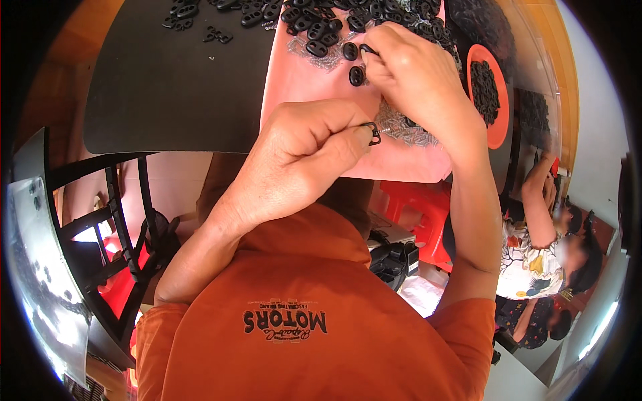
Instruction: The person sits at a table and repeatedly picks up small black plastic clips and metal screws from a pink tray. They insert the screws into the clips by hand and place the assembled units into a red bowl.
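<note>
My left hand (301, 150) is closed in a pinch over the pink sheet. Between its thumb and finger sits a small black plastic cord-lock piece (374, 135). A thin metal spring (384, 131) shows at its right side; whether they are joined I cannot tell. Farther off, my right hand (414, 70) pinches a black oval piece (367, 49) at its fingertips. Beside those fingertips lie two black oval cord-lock bodies, an upper one (350, 51) and a lower one (357, 76). Loose springs (408, 131) spread under my right wrist.
The pink sheet (284, 83) covers part of a black table (167, 100). Black cord-lock parts (321, 30) are heaped at the far side. An orange basket (498, 137) of small black pieces stands right. A red stool (418, 207) is below; other people (535, 254) sit at right.
</note>
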A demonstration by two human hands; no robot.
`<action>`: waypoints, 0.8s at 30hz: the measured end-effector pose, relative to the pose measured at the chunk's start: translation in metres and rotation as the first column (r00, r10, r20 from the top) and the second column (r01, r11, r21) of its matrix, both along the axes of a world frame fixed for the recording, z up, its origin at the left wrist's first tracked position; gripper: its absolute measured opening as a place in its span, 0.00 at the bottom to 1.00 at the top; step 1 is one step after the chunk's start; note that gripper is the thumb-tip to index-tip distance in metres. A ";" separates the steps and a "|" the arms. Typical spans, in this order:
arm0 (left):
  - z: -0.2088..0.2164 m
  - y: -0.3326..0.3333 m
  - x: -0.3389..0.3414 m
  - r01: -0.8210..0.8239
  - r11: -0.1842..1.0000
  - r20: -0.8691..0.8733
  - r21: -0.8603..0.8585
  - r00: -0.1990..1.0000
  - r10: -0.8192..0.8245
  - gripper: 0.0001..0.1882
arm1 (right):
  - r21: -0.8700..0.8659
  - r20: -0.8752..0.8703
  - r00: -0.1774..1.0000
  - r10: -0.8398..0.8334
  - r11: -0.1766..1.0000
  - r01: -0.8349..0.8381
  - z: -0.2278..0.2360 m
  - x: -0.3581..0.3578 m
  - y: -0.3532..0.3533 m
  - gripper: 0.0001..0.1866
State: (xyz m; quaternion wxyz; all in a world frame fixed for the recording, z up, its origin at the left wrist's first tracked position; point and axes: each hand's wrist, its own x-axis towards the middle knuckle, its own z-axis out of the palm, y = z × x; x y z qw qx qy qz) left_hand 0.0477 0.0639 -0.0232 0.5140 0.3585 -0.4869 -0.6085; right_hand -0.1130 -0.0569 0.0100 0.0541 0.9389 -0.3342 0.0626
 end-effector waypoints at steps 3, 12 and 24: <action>0.010 -0.001 0.002 0.012 0.994 -0.058 0.109 0.998 -0.006 0.07 | 0.576 0.246 0.938 -0.243 0.815 0.060 0.024 -0.010 0.010 0.08; 0.010 -0.005 0.000 0.024 0.995 -0.096 0.095 0.995 -0.014 0.09 | 0.885 0.368 0.796 -0.480 0.444 -0.141 0.046 -0.028 0.044 0.14; 0.012 -0.007 -0.001 0.073 0.991 0.008 0.109 0.997 -0.074 0.07 | 0.846 0.431 0.795 -0.427 0.497 -0.191 0.039 -0.029 0.048 0.13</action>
